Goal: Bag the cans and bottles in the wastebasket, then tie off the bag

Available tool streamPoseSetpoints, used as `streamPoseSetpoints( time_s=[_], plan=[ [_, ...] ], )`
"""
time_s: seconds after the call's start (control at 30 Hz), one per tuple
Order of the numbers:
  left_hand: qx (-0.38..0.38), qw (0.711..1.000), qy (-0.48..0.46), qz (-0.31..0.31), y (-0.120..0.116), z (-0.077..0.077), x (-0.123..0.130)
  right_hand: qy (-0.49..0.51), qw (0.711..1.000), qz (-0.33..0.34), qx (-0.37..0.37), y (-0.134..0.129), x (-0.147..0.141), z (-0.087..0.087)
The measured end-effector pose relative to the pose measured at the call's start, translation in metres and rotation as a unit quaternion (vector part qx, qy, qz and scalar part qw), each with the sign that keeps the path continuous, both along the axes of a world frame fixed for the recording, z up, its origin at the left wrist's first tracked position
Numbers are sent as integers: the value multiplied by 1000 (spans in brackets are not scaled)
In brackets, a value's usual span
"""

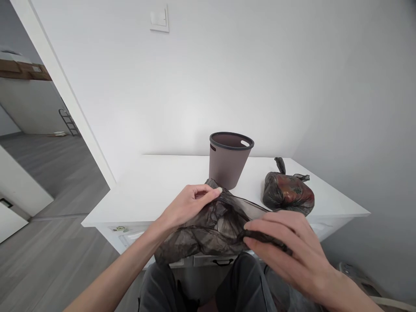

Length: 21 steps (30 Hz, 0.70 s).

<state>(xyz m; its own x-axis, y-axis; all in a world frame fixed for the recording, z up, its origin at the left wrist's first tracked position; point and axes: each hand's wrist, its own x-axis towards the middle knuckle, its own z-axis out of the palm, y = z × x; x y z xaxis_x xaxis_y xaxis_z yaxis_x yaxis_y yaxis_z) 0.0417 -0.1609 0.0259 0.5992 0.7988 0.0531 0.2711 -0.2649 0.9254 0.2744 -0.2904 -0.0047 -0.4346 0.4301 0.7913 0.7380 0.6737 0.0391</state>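
A crumpled, translucent black plastic bag point(201, 242) is held between both hands, above the lap and in front of a white wooden desk point(156, 186). Its edge is pinched between the thumb and fingers of the left hand point(191, 203); a gathered fold is clamped between the thumb and fingers of the right hand point(292, 247). On the desktop, a mauve, tapered plastic bin point(227, 167) is stood upright, and a filled, knotted black plastic bag point(287, 193) is set to its right.
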Motion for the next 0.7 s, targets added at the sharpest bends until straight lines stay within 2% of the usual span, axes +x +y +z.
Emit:
streamPoseSetpoints(
  time_s=[0.07,0.13,0.2,0.3,0.4,0.47,0.57,0.7],
  plan=[
    [30,999,-22,29,4,0,3,-49,997,33,-53,-6,-2,-5],
    [44,996,-46,59,8,1,5,-138,984,63,-92,-9,-4,-16],
    [12,993,-85,79,11,4,7,-208,969,68,-114,-11,-4,-30],
    [-79,983,-149,73,11,15,6,-220,965,33,-140,-13,-7,-43],
    [-89,980,-169,57,2,32,8,-169,972,21,-160,-15,-21,-26],
    [-54,981,-176,56,-9,44,11,-116,980,36,-158,-15,-35,-5],
    [13,983,-177,34,-29,62,19,-66,979,15,-193,-3,-52,21],
    [44,982,-184,-6,-49,83,25,-50,952,-25,-300,39,-53,26]
  ],
)
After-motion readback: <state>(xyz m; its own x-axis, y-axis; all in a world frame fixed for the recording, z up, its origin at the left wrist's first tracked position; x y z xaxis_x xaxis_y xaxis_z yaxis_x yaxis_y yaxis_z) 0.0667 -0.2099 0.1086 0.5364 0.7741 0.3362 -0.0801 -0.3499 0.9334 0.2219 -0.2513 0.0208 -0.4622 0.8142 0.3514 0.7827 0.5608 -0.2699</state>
